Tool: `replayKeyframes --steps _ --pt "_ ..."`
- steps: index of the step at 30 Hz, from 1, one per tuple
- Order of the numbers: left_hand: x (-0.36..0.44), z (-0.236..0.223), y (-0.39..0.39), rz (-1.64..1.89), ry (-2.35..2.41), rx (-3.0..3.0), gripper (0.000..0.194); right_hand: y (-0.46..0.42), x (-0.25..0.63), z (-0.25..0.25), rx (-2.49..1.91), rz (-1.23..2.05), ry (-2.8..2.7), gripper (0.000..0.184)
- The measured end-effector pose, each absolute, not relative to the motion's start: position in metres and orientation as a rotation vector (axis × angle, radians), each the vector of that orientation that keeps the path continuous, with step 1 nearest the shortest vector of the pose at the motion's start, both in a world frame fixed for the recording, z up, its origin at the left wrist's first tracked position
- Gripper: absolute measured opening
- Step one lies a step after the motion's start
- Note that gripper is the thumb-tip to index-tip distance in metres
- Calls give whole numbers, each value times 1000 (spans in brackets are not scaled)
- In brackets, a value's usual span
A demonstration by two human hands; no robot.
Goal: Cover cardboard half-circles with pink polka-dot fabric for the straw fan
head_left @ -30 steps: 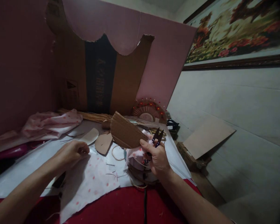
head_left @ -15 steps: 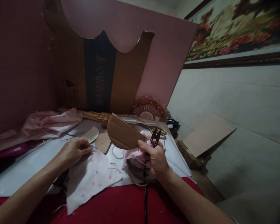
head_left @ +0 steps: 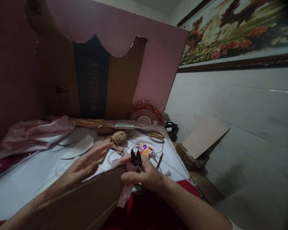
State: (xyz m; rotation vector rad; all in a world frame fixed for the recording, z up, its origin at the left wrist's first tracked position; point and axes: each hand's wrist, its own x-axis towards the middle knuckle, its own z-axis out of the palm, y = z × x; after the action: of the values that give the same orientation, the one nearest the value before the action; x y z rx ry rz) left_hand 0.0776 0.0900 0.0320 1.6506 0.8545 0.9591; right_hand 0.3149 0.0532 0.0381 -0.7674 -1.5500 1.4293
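My right hand (head_left: 146, 172) is closed on the edge of a brown cardboard piece (head_left: 84, 204), with black thread snips (head_left: 136, 158) also in its grip, blades up and apart. Pale pink spotted cloth (head_left: 125, 195) hangs by the cardboard under that hand. Fingers stretched and the palm turned inward, my left hand (head_left: 86, 164) is open behind the cardboard's upper edge. Part of the left forearm is hidden by the cardboard. Beyond the hands lies a ball of twine (head_left: 119, 137).
Gold-handled scissors (head_left: 156, 136) and a flower-patterned item (head_left: 146, 149) lie to the right on the white table surface (head_left: 19, 188). A pale cut-out (head_left: 79, 147) and crumpled spotted cloth (head_left: 40, 132) are at left. A pin-studded fan shape (head_left: 147, 114) stands at the back.
The cardboard has swung down and left, closer to me. My left hand has let go of the spotted cloth and spread its fingers. The twine ball has come into sight.
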Motion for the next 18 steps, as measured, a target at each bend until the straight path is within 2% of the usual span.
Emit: replayKeyframes --steps 3,8,13,18 --pt "90 29 80 826 676 1427 48 54 313 35 -712 1447 -1631 44" --pt "91 26 75 743 745 1240 29 55 311 35 -589 1508 -1620 53" --pt "90 31 71 928 932 1193 32 56 310 32 -572 1599 -1677 38" --pt "86 52 74 1277 1174 989 48 64 314 32 -742 1673 -1433 43"
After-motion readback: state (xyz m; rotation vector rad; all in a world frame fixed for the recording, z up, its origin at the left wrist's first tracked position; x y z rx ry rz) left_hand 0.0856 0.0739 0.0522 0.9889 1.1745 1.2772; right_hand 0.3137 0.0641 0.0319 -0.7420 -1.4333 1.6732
